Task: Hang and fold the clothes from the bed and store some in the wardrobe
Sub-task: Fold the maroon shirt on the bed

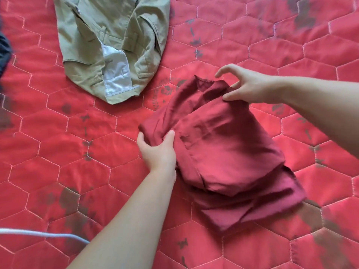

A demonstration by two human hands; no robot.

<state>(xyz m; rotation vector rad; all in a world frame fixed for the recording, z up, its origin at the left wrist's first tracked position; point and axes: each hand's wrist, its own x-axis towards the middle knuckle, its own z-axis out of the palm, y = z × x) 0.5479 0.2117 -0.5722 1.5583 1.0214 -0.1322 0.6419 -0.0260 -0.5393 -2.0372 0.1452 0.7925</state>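
Observation:
A dark red garment (223, 152), folded into a loose bundle of layers, lies on the red quilted bed (58, 152) at centre right. My left hand (157, 150) grips its left edge, thumb on top and fingers underneath. My right hand (244, 84) is at the garment's far top edge; the thumb presses on the cloth and the other fingers arch above it, spread. Khaki trousers (108, 47) with a white inner lining lie farther away at the upper left, waistband toward me.
A dark piece of cloth (3, 53) shows at the left edge. A pale cord (38, 232) runs across the lower left of the bed. The quilt has hexagon stitching and grey flower prints all around.

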